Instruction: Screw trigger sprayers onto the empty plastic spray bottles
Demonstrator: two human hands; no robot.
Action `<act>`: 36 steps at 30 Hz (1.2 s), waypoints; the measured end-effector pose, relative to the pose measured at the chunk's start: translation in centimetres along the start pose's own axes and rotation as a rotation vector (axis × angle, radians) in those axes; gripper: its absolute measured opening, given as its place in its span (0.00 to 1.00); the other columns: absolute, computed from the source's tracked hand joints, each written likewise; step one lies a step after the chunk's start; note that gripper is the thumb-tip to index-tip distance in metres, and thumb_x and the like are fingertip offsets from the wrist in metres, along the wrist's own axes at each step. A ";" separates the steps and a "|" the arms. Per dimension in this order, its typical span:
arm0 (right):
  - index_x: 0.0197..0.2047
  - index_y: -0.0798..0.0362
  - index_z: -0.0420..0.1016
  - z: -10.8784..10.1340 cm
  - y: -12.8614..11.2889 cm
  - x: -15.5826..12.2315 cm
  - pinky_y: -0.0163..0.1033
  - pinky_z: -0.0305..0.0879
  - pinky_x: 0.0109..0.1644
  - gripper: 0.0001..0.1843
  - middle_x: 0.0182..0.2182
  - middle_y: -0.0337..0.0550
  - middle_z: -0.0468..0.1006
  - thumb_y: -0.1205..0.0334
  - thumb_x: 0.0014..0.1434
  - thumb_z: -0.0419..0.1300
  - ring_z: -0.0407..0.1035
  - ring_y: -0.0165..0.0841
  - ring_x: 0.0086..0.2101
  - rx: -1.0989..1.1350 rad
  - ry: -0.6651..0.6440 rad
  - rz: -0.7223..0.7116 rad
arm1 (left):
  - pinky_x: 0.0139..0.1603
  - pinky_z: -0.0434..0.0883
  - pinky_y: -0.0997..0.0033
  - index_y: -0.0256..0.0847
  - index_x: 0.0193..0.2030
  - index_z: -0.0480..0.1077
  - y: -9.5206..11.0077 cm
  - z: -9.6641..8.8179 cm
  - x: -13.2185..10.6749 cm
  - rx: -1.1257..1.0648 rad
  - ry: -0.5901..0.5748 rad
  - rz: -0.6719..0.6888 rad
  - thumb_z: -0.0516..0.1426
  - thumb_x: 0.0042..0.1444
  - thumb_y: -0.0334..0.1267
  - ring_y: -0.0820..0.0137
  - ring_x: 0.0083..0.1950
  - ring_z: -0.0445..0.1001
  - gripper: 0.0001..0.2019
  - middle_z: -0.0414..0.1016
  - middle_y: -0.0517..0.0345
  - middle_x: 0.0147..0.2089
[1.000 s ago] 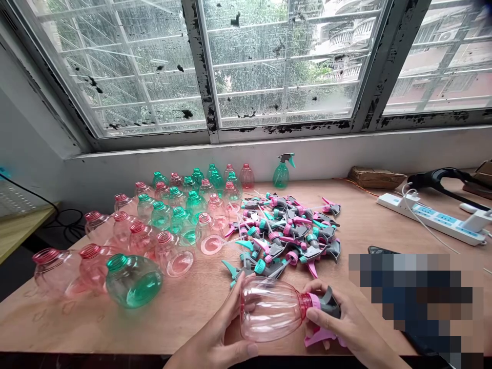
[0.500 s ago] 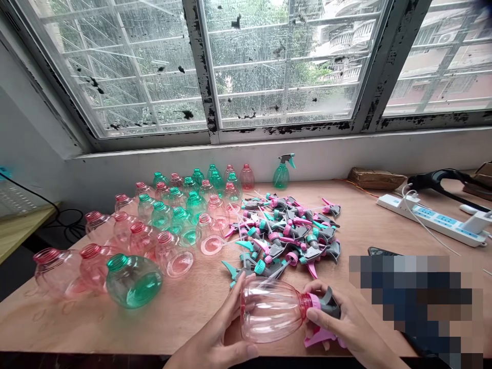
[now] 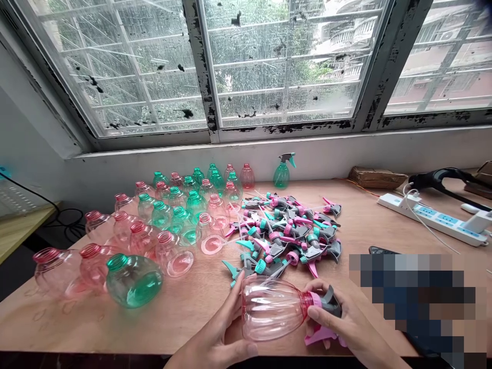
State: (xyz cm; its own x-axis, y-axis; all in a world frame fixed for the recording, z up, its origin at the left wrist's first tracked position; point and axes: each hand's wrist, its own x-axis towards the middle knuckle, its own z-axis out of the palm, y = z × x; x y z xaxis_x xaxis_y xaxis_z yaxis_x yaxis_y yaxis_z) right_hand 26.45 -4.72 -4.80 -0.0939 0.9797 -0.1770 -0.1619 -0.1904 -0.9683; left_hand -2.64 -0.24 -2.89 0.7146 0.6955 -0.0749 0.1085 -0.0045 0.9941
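A clear pink plastic bottle [image 3: 271,309] lies on its side near the front edge of the wooden table [image 3: 192,302]. My left hand [image 3: 219,335] cups its base, thumb and fingers wrapped round it. My right hand [image 3: 346,323] grips the grey and pink spray trigger head [image 3: 325,305] that sits on the bottle's neck. Its pink trigger lever [image 3: 321,335] sticks out below my fingers.
A pile of grey, pink and teal trigger heads [image 3: 286,230] lies mid-table. Several uncapped pink and green bottles [image 3: 161,225] crowd the left side. One green bottle with a trigger head fitted [image 3: 282,171] stands by the wall. A white power strip [image 3: 434,218] lies right, beside a blurred patch [image 3: 413,294].
Hardly anything has moved. The bottle and both hands have shifted very slightly, with the trigger head still held at the neck.
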 end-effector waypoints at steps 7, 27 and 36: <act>0.48 0.51 0.66 -0.2 0.2 0.1 0.34 0.68 0.21 0.24 0.22 0.38 0.84 0.46 0.58 0.68 0.80 0.38 0.23 0.001 -0.017 -0.029 | 0.77 0.43 0.46 0.62 0.74 0.25 0.4 -0.3 0.2 0.108 -0.042 0.022 0.62 0.62 0.44 0.53 0.79 0.40 0.50 0.35 0.58 0.80; 0.42 0.53 0.70 0.0 0.1 0.0 0.31 0.66 0.21 0.22 0.20 0.38 0.84 0.46 0.56 0.70 0.75 0.31 0.19 0.002 -0.051 -0.016 | 0.76 0.44 0.43 0.59 0.75 0.30 0.3 -0.2 0.4 0.086 -0.019 0.122 0.61 0.62 0.47 0.48 0.79 0.37 0.47 0.33 0.56 0.80; 0.40 0.54 0.71 -0.1 0.1 0.0 0.29 0.67 0.21 0.21 0.21 0.38 0.84 0.47 0.56 0.70 0.74 0.29 0.18 0.008 -0.050 -0.022 | 0.76 0.46 0.44 0.60 0.75 0.30 0.2 -0.5 0.1 0.110 -0.044 0.067 0.62 0.61 0.46 0.50 0.79 0.36 0.48 0.31 0.59 0.81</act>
State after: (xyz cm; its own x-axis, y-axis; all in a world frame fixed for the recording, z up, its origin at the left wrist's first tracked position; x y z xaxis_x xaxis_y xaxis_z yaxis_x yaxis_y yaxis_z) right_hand 26.51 -4.72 -4.95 -0.1396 0.9793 -0.1464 -0.1718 -0.1696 -0.9704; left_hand -2.87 0.17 -2.70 0.7519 0.6591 -0.0140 0.1326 -0.1304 0.9826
